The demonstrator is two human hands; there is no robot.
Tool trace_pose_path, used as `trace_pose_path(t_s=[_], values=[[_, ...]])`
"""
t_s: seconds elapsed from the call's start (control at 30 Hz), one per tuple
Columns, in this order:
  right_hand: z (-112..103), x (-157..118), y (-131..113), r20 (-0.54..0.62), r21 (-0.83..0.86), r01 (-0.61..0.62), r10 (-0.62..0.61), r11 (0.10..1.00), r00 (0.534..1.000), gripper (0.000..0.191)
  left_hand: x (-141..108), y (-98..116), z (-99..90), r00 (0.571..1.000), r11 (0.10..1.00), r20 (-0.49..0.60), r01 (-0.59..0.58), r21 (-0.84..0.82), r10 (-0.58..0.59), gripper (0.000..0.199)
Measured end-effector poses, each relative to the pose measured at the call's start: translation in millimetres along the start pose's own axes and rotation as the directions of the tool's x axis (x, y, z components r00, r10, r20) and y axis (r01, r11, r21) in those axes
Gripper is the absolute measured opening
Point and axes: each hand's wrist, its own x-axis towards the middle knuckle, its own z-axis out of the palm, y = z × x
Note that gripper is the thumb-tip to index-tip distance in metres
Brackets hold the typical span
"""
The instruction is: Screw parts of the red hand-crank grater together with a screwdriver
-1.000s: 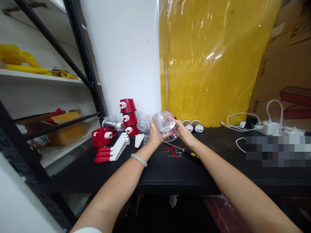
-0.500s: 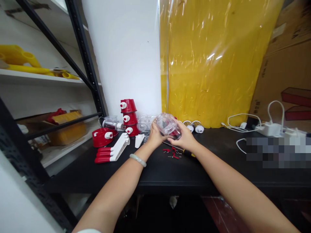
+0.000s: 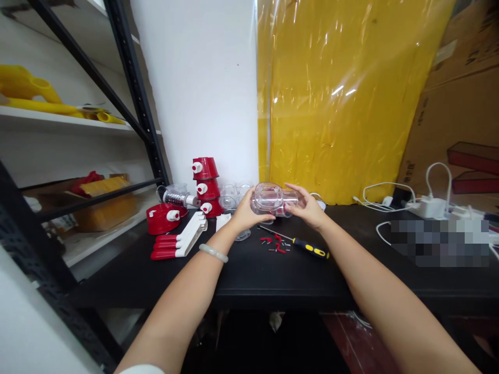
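Above the black table, a clear plastic housing (image 3: pixel 268 195) with a wide round mouth and a tube-like body lies sideways between my two hands. My left hand (image 3: pixel 247 214) is closed around its left end, thumb underneath. Fingers of my right hand (image 3: pixel 310 209) grip the right end of the tube. Just below lie small red plastic parts and screws (image 3: pixel 278 241). A yellow-and-black screwdriver (image 3: pixel 311 248) rests beside them, its shaft pointing left.
Red bases with white knobs (image 3: pixel 206 188) are stacked at the back left. White handles with red grips (image 3: pixel 181 239) and another red base (image 3: pixel 161 219) lie nearby. White cables and a charger (image 3: pixel 429 206) sit at right; a metal shelf (image 3: pixel 140 104) stands left.
The clear housing has turned from mouth-up to lying sideways, its tube pointing right. My right hand has shifted right along it, and the screwdriver handle has come into view.
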Motion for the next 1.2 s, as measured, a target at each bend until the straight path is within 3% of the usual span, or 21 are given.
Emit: trace_pose_path(t_s=[0.1, 0.17, 0.23, 0.3, 0.47, 0.83, 1.0, 1.2], values=[[-10, 1, 3, -0.173, -0.218, -0.059, 0.021, 0.974, 0.985, 0.075, 0, -2, -1.6, 0.993, 0.987, -0.109, -0.028, 0.158, 0.046, 0.095], [-20, -4, 1, -0.171, -0.443, -0.134, 0.063, 0.887, 0.983, 0.059, 0, -1, -5.1, 0.987, 0.966, -0.129, -0.063, 0.251, 0.098, 0.089], [-27, -16, -4, -0.035, -0.649, -0.156, 0.176, 0.744, 0.984, 0.048, 0, 2, -8.6, 0.986, 0.940, -0.113, -0.080, 0.332, 0.124, 0.083], [-31, -30, -9, 0.112, -0.765, -0.115, 0.306, 0.634, 0.945, 0.047, -1, 6, -10.9, 0.991, 0.910, -0.064, -0.084, 0.406, 0.120, 0.079], [-27, -54, -7, 0.273, -0.850, 0.049, 0.359, 0.524, 0.892, 0.032, -3, 11, -11.7, 0.996, 0.850, 0.023, -0.088, 0.520, 0.089, 0.076], [-34, -58, 2, 0.345, -0.836, 0.052, 0.450, 0.546, 0.824, 0.018, -2, 8, -19.8, 0.995, 0.774, 0.097, -0.066, 0.630, 0.006, 0.081], [-60, -54, -8, 0.293, -0.777, 0.015, 0.340, 0.630, 0.893, 0.014, 0, 6, -26.8, 0.994, 0.790, 0.103, -0.035, 0.612, -0.036, 0.075], [-108, -60, -17, 0.129, -0.547, -0.235, 0.358, 0.803, 0.925, 0.034, 5, 8, -40.7, 0.981, 0.804, 0.090, 0.087, 0.588, -0.172, 0.080]])
